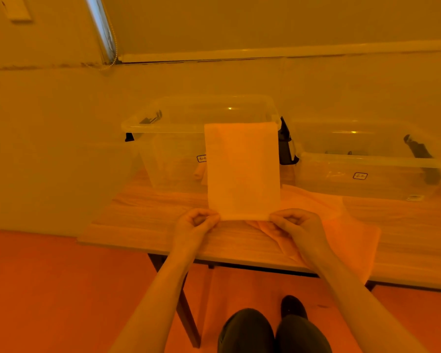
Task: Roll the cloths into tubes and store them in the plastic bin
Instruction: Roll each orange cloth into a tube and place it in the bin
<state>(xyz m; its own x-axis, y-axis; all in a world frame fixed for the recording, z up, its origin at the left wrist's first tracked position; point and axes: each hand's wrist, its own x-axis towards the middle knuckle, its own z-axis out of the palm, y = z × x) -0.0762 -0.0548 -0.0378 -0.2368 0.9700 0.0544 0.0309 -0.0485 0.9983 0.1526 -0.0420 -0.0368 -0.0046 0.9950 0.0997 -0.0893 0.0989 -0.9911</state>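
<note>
Orange light covers the whole scene, where a pale cloth [242,169] lies stretched from the wooden table [148,220] up over the front rim of the clear plastic bin [168,138]. The left hand [196,222] and the right hand [294,222] each pinch one near corner of this cloth with curled fingers. A second cloth [341,225] lies crumpled on the table under the right hand, and another clear bin [367,171] stands to the right.
</note>
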